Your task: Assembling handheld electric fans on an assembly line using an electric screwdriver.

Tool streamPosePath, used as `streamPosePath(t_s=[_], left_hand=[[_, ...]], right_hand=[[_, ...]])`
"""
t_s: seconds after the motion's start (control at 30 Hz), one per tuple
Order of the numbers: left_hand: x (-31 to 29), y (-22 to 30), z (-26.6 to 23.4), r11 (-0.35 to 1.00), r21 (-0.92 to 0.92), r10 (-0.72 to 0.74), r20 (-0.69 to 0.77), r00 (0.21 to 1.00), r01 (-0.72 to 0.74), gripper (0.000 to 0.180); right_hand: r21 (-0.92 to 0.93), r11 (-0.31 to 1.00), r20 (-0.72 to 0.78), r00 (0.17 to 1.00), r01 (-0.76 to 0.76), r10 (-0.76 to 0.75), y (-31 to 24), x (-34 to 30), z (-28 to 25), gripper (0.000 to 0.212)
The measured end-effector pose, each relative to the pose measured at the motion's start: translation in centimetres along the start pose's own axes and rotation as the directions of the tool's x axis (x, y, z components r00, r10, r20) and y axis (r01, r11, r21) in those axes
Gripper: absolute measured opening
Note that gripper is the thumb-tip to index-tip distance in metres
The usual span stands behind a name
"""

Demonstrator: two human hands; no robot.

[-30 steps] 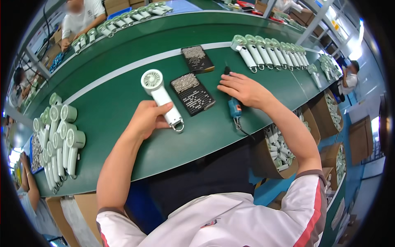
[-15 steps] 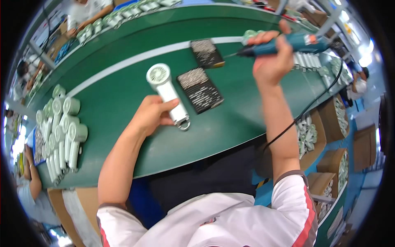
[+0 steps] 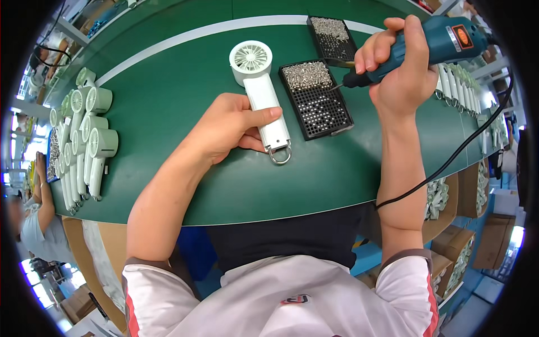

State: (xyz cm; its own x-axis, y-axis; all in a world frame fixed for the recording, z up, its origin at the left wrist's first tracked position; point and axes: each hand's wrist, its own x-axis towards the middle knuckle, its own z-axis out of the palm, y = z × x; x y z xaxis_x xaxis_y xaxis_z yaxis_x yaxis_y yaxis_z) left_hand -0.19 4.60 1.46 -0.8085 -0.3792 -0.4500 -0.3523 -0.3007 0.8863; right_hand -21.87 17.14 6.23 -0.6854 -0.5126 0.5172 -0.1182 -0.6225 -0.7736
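Note:
My left hand (image 3: 233, 124) grips a white handheld fan (image 3: 266, 109) by its handle, thumb across the front. The fan's round grille points away from me, and a metal ring hangs at its near end. In my right hand (image 3: 405, 73) is a teal electric screwdriver (image 3: 435, 48), held sideways with its bit pointing left. The bit's tip is at the near black screw tray (image 3: 315, 100), by the edge of the loose silver screws; whether it touches one I cannot tell. Below those screws, several stand in the tray's holes. Another black screw tray (image 3: 332, 40) lies just beyond it.
Several pale green fans (image 3: 84, 140) are stacked on the green table (image 3: 236, 194) at left. More fans (image 3: 457, 87) lie in a row at right. The screwdriver's black cable (image 3: 449, 160) crosses my right forearm. Cardboard boxes (image 3: 449, 247) of parts stand below, right. Another person's arm (image 3: 44, 188) is at far left.
The screwdriver has come down and right, its bit moving from beside the far tray to the near tray. The fan, still in my left hand, appears farther right and higher as the view shifts.

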Motion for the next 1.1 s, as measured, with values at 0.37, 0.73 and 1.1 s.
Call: streamPosePath(t_s=[0.37, 0.73, 1.1], left_hand=[[0.0, 0.0, 0.2, 1.0, -0.003, 0.016, -0.003, 1.0, -0.016, 0.042], [0.1, -0.3, -0.1, 1.0, 0.008, 0.022, 0.005, 1.0, -0.022, 0.043], [0.2, -0.4, -0.1, 1.0, 0.011, 0.021, 0.003, 1.0, -0.021, 0.038]], right_hand=[[-0.016, 1.0, 0.029, 1.0, 0.001, -0.001, 1.4, -0.2, -0.3, 0.032], [-0.086, 0.996, 0.003, 1.0, -0.018, 0.019, 1.8, -0.4, 0.2, 0.031], [-0.055, 0.998, 0.019, 1.0, -0.016, 0.017, 1.8, -0.5, 0.3, 0.031]])
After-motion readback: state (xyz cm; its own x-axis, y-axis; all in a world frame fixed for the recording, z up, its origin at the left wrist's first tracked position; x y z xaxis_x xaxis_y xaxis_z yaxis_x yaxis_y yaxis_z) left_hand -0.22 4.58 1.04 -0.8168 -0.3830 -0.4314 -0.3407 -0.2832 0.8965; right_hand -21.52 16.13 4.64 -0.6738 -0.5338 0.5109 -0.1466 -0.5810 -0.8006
